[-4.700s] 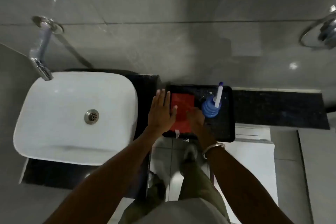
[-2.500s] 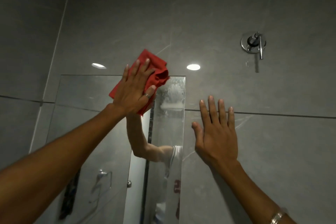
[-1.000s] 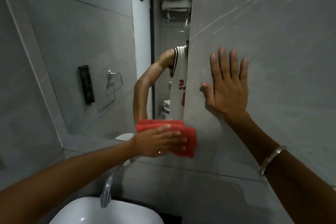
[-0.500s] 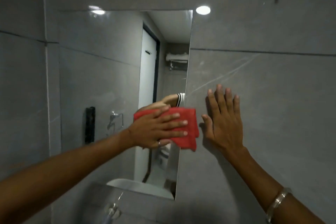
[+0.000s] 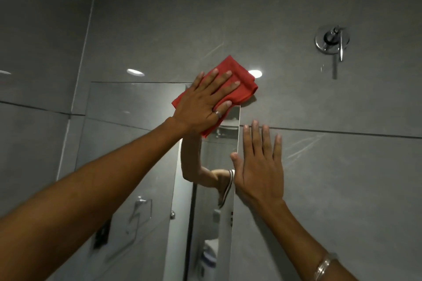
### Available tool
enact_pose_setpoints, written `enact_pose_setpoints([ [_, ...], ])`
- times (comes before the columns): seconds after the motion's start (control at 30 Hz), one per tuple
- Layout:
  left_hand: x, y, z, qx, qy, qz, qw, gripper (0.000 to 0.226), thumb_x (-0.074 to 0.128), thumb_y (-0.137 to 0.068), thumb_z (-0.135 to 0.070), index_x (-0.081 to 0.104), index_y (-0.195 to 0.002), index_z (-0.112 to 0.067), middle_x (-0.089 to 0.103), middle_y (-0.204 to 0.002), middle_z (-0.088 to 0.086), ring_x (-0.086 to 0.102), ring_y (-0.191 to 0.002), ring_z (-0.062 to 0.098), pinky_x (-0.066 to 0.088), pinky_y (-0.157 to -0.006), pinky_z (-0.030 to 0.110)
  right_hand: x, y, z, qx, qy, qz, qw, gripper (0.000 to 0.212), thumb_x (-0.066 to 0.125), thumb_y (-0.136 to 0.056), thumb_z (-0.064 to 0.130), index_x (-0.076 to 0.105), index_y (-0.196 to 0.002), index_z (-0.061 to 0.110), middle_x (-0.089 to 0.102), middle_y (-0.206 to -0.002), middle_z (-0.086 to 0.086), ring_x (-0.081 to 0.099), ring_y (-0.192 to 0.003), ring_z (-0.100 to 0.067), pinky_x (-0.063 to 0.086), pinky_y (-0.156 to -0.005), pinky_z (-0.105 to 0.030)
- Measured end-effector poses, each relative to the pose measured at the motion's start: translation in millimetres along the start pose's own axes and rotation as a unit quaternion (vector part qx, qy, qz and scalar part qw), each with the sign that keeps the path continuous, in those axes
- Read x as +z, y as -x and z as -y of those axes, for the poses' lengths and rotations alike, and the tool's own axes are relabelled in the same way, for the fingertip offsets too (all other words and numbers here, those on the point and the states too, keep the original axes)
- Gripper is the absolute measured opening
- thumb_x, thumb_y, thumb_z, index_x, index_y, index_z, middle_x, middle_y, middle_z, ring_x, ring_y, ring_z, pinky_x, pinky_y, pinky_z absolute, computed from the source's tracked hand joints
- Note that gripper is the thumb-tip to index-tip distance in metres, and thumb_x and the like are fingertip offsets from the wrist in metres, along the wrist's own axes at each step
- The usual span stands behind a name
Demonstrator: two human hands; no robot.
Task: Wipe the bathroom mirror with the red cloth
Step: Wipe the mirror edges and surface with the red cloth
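Note:
The bathroom mirror (image 5: 137, 107) is a frameless pane set in the grey tiled wall, left of centre. My left hand (image 5: 203, 102) presses the folded red cloth (image 5: 237, 80) flat against the mirror's top right corner, fingers spread over it; part of the cloth overlaps the wall tile. My right hand (image 5: 260, 164) lies flat and empty on the tile just right of the mirror's right edge, thumb touching that edge. The mirror reflects my raised arm and a doorway.
A chrome wall valve with a lever (image 5: 332, 40) is mounted high on the right. Grey tiles (image 5: 342, 178) with a dark grout line cover the wall. A reflected towel ring (image 5: 142, 209) shows low in the mirror.
My left hand has slid the red cloth up the mirror's right edge from mid-height to the top right corner. The view tilted upward. My right hand stays flat on the tile.

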State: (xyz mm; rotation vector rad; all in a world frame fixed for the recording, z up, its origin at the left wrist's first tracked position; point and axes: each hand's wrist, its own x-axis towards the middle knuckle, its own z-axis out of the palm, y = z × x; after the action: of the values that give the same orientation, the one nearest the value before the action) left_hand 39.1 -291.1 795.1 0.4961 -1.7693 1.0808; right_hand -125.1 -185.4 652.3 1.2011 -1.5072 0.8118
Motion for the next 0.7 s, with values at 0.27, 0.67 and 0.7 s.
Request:
enact_pose_setpoints([
  [0.27, 10.4, 53.9, 50.9, -0.178, 0.029, -0.012, 0.984, 0.063, 0.015, -0.106, -0.053, 0.004, -0.164, -0.029, -0.002, -0.172, -0.004, -0.005, -0.159, 0.020, -0.004, -0.129, 0.045, 8.8, 8.0, -1.9, -0.020, 0.018, 0.004, 1.000, 0.079, 0.003, -0.104, 0.063, 0.002, -0.168, 0.016, -0.002, -0.178, -0.010, 0.001, -0.166, -0.030, 0.014, -0.132, -0.060],
  [0.67, 9.8, 144.8, 181.4, -0.403, 0.095, -0.064, 0.908, 0.059, 0.020, -0.107, -0.051, 0.013, -0.163, -0.033, 0.006, -0.171, -0.007, 0.002, -0.159, 0.016, -0.001, -0.130, 0.044, 16.9, 21.2, 2.4, -0.041, 0.035, -0.004, 0.999, 0.087, 0.006, -0.103, 0.066, 0.012, -0.167, 0.008, 0.003, -0.177, -0.012, 0.008, -0.165, -0.033, 0.012, -0.132, -0.058],
  [0.7, 9.7, 148.2, 186.2, -0.423, 0.101, -0.069, 0.898, 0.059, 0.021, -0.107, -0.050, 0.014, -0.163, -0.033, 0.006, -0.171, -0.007, 0.002, -0.159, 0.015, -0.001, -0.130, 0.044, 17.9, 21.2, 2.5, -0.043, 0.036, -0.006, 0.998, 0.088, 0.005, -0.103, 0.067, 0.011, -0.168, 0.008, 0.002, -0.177, -0.012, 0.007, -0.165, -0.033, 0.012, -0.132, -0.059],
])
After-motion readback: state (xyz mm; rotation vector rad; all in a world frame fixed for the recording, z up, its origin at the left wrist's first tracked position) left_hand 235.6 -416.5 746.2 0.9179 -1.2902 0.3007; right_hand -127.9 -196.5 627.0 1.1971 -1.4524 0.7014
